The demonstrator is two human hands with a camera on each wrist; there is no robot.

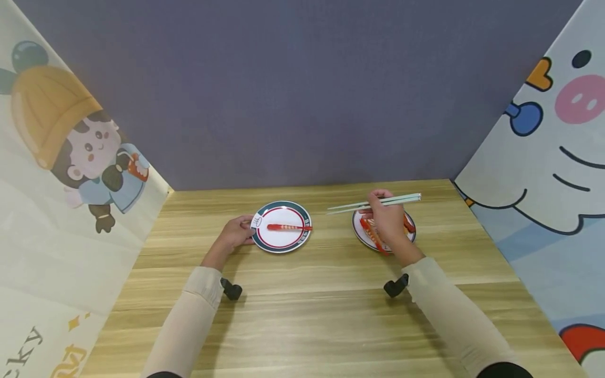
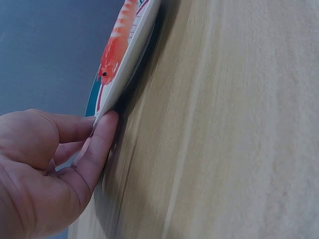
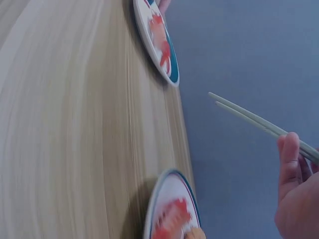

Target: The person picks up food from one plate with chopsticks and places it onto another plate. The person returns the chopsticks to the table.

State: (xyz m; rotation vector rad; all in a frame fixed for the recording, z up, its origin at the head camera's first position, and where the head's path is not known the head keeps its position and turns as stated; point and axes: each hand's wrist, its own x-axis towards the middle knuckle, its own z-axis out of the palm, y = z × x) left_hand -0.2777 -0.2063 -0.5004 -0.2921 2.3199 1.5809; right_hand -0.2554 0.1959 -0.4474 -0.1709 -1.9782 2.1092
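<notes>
My left hand point(image 1: 235, 231) pinches the left rim of a round white plate point(image 1: 283, 243) with a green band, thumb and fingers on its edge. A red-and-white striped shrimp point(image 1: 283, 227) lies across that plate; the left wrist view shows its head point(image 2: 110, 67) with a black eye. My right hand point(image 1: 389, 223) grips a pair of pale green chopsticks point(image 1: 400, 200) over a second plate point(image 1: 358, 234). Their tips point(image 3: 217, 99) point left, slightly apart, with nothing between them. Red shrimp point(image 1: 372, 235) lie on this second plate, partly hidden under the hand.
Both plates are on a wood-grain table point(image 1: 302, 315). A grey-blue partition point(image 1: 302, 94) rises behind its far edge. Printed cartoon panels point(image 1: 94, 173) stand at the left and right sides. Part of a tan-orange piece point(image 3: 195, 233) shows on the right plate.
</notes>
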